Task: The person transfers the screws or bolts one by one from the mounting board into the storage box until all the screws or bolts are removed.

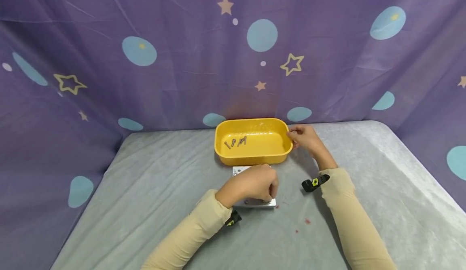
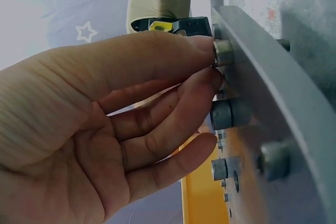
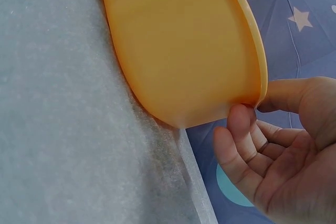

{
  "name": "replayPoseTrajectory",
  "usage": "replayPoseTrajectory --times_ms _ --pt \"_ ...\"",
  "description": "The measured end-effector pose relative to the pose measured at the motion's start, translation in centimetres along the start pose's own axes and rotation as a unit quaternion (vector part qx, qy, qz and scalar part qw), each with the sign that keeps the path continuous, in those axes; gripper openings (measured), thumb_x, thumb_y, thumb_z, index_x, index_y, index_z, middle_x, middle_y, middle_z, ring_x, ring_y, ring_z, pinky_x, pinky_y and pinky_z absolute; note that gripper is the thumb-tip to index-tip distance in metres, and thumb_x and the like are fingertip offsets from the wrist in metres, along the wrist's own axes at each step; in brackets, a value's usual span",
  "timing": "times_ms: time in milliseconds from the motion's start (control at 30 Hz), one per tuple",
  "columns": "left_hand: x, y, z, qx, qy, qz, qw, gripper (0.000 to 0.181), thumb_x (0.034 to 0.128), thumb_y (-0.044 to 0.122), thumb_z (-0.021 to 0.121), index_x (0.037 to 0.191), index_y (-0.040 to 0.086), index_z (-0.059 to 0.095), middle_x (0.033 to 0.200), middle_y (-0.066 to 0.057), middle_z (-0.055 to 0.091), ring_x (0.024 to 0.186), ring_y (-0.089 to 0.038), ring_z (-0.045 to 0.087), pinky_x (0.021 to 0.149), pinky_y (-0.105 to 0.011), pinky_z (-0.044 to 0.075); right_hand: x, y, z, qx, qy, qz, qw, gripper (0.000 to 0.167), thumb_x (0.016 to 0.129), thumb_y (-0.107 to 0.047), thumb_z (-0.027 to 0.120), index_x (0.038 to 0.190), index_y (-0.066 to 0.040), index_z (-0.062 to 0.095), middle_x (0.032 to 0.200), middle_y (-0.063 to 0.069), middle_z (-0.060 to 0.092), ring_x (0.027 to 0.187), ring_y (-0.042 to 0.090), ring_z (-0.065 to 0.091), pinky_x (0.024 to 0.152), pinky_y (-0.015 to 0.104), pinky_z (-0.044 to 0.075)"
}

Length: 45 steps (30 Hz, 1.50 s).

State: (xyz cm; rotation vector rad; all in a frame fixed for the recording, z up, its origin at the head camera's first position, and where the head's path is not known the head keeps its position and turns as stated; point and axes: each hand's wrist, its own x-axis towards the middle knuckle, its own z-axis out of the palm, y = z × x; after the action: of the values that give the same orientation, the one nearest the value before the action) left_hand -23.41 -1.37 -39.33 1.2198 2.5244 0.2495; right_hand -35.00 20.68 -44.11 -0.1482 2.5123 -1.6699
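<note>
On my left wrist feed, thumb and index fingertip are closing around the head of a bolt (image 2: 224, 52), or so it looks; the contact's a bit murky, so I'm calling it a pinch with mild caution. The other fingers of the left hand (image 1: 257, 182) are curling loosely, knuckles up over the metal plate (image 1: 249, 203), with the forearm slanting in from the lower left. My right hand (image 1: 305, 139) is gripping the yellow bin (image 1: 255, 161) by its right-hand end, thumb and finger pinching the rim, that arm stretching further forward.

Funny how the feeds are splitting it up: the head cam's only getting the back of the left hand, while the wrist cam's showing several bolts sticking out of the plate. The right wrist cam's catching just the bin's outer wall, but from the head I'm seeing loose screws (image 1: 234, 142) lying at the bin's left end. The plate's lying just on the near side of the bin.

Underneath, a grey cloth (image 1: 153, 197) is covering the table, showing a few reddish spots (image 1: 307, 221). Behind, a purple curtain (image 1: 189, 68) with stars and blue blobs is hanging.
</note>
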Motion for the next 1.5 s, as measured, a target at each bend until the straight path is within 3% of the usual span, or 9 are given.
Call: replayPoseTrajectory --times_ms 500,733,900,1267,1500 --pt "0.3 0.0 0.4 -0.022 0.017 0.007 0.9996 0.023 0.0775 0.004 0.081 0.066 0.019 0.069 0.062 0.013 0.06 0.057 -0.002 0.053 0.055 -0.014 0.042 0.2 -0.4 -0.3 -0.016 0.002 0.001 0.9999 0.038 0.101 -0.015 0.058 0.126 0.014 0.059 0.088 0.012 0.064 0.066 0.008 0.058 0.065 0.03 0.059" --pt "0.0 -0.1 0.7 -0.012 0.02 0.016 0.9996 0.023 0.0756 0.002 0.081 0.066 0.019 0.068 0.062 0.012 0.059 0.057 -0.002 0.05 0.056 -0.014 0.041 0.0 -0.2 0.1 -0.013 -0.001 -0.003 0.9999 0.038 0.101 -0.014 0.058 0.126 0.014 0.06 0.087 0.011 0.063 0.066 0.009 0.059 0.065 0.032 0.06" --pt "-0.2 0.0 0.7 -0.008 0.016 0.006 0.9998 0.024 0.075 0.004 0.081 0.065 0.02 0.067 0.063 0.013 0.059 0.061 -0.003 0.051 0.06 -0.014 0.041 0.2 -0.2 0.3 -0.014 -0.001 -0.003 0.9999 0.038 0.101 -0.015 0.058 0.127 0.014 0.06 0.086 0.01 0.064 0.065 0.008 0.058 0.063 0.03 0.059" --pt "-0.3 0.3 1.1 -0.008 0.002 -0.013 0.9999 0.024 0.074 0.007 0.085 0.066 0.02 0.066 0.064 0.013 0.059 0.062 -0.004 0.051 0.056 -0.016 0.04 0.0 0.2 0.6 -0.01 -0.005 -0.001 0.9999 0.038 0.102 -0.015 0.058 0.127 0.014 0.059 0.087 0.012 0.064 0.064 0.007 0.059 0.066 0.035 0.061" --pt "0.0 0.2 1.1 -0.005 0.002 -0.013 0.9999 0.024 0.0756 0.008 0.083 0.067 0.021 0.065 0.066 0.012 0.06 0.063 -0.005 0.052 0.056 -0.018 0.04 0.1 -0.1 0.3 -0.026 0.004 -0.005 0.9996 0.039 0.102 -0.015 0.057 0.128 0.014 0.059 0.093 0.018 0.064 0.067 0.008 0.059 0.066 0.033 0.061"
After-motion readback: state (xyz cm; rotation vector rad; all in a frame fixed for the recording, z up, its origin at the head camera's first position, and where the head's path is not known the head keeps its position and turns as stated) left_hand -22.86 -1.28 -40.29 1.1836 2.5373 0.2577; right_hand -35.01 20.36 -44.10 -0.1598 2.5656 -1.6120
